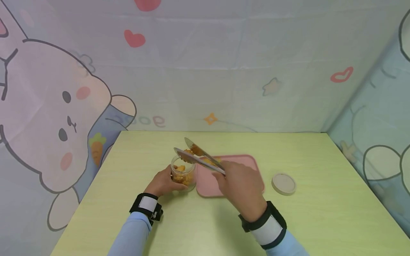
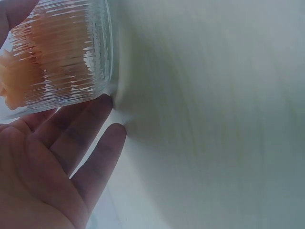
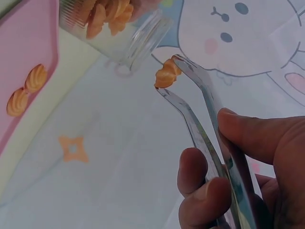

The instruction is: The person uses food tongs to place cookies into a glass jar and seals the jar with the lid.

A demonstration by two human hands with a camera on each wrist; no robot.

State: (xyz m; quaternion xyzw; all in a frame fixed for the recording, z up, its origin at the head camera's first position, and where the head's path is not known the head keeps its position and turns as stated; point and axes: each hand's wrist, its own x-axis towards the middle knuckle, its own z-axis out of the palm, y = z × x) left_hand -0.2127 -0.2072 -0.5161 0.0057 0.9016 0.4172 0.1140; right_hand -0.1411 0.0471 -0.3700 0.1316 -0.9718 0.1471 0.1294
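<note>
Head view: left hand (image 1: 164,184) gripped a part-filled glass jar (image 1: 183,177), right hand (image 1: 244,187) metal tongs (image 3: 209,97) pinching one twisted snack (image 3: 167,74); others (image 3: 35,78) were left on the pink tray (image 1: 207,183), lid (image 1: 283,184) off.

Backdrop cloth (image 1: 224,81), head view: one faint line of lettering (image 1: 145,121), low down beside the rabbit print (image 1: 38,96), above the bench's (image 1: 326,220) far edge. Rounded lowercase, pinkish at right, showing reversed. Right to left: g, o, o, then probably d, "good"; last letter too faint to confirm.
</note>
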